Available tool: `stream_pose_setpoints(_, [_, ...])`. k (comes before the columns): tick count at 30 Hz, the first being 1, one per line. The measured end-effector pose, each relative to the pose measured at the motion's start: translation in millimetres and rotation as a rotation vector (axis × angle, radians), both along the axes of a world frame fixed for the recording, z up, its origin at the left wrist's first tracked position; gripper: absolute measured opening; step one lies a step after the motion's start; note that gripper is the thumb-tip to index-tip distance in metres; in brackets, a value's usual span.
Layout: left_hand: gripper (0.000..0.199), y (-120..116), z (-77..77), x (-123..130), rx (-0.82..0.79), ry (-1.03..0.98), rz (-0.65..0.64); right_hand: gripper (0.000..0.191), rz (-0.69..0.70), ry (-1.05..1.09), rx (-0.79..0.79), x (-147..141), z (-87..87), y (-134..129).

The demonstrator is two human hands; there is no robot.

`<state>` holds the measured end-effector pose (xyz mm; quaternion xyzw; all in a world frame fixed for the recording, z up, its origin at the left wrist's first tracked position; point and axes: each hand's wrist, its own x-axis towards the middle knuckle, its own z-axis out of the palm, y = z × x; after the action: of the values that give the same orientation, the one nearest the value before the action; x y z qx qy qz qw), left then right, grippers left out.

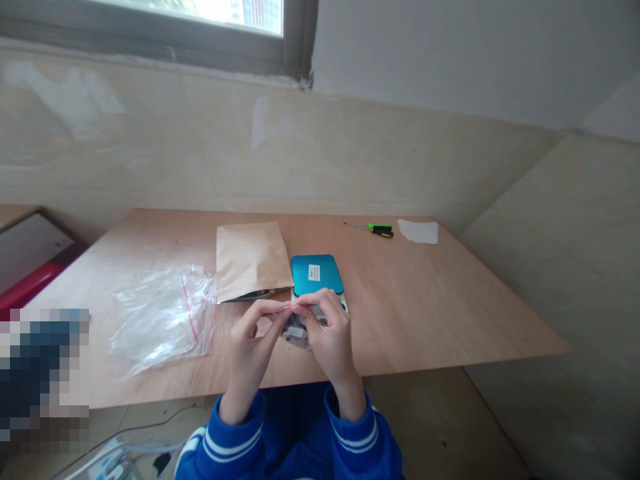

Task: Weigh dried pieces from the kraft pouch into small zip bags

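Both hands pinch the reddish top edge of a small clear zip bag (297,337), fingertips nearly meeting. Dark small parts and a white label show inside it, though what the parts are I cannot make out. My left hand (253,343) grips from the left, thumb and finger pressed together. From the right, my right hand (327,333) holds the same edge. Just beyond the fingers lies a teal square case (320,272) with a white sticker. A white item under its near edge is partly hidden by my right hand.
A brown paper pouch (253,260) with its mouth toward me lies left of the case. Large clear zip bags (160,320) spread at the left. Two screwdrivers (380,230) and a white paper piece (419,232) are at the back right of the wooden table (425,313).
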<state>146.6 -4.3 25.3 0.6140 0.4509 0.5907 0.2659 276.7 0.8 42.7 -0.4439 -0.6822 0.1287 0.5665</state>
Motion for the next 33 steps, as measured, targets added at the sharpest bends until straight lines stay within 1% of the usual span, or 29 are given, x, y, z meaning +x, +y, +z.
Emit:
stream_pose_setpoints(4, [0.005, 1.2, -1.5, 2.1, -0.028, -0.010, 0.026, 0.015, -0.080, -0.079, 0.039, -4.2, -4.3, 6.9])
stream_pose_setpoints(8, [0.005, 3.4, -2.7, 4.5, -0.062, -0.024, 0.086, 0.016, -0.103, -0.102, 0.044, -8.8, -7.5, 13.4])
stream_pose_setpoints(11, [0.006, 6.9, -4.1, 4.5, -0.056, -0.051, 0.135, 0.014, -0.053, -0.058, 0.029, -9.1, -4.3, 16.3])
stream_pose_setpoints(14, [0.008, 12.1, -5.4, 2.3, -0.020, -0.074, 0.162, 0.008, 0.032, -0.049, -0.040, -5.0, 1.9, 19.6])
stream_pose_setpoints(16, [0.008, 15.6, -4.2, 0.5, 0.002, -0.084, 0.166, 0.005, 0.055, -0.049, -0.070, -0.7, 5.4, 22.8])
stream_pose_setpoints(18, [0.009, 18.5, -0.5, -1.0, 0.020, -0.071, 0.149, 0.004, 0.060, -0.036, -0.075, 3.8, 7.4, 26.2])
stream_pose_setpoints(20, [0.010, 20.3, 4.9, -1.8, 0.018, -0.033, 0.102, 0.007, 0.055, -0.029, -0.079, 7.4, 8.2, 28.4])
stream_pose_setpoints(25, [0.014, 19.9, 15.4, -1.6, -0.072, 0.062, -0.032, 0.011, -0.017, -0.032, -0.059, 8.9, 5.4, 24.9])
stream_pose_setpoints(30, [0.011, 14.2, 12.8, -1.9, -0.050, 0.061, -0.026, 0.017, -0.108, -0.088, -0.005, 1.7, 0.3, 18.0])
stream_pose_setpoints(33, [0.009, 9.4, 10.9, -3.0, -0.043, 0.051, -0.024, 0.020, -0.120, -0.096, 0.038, -3.4, -1.2, 16.7])
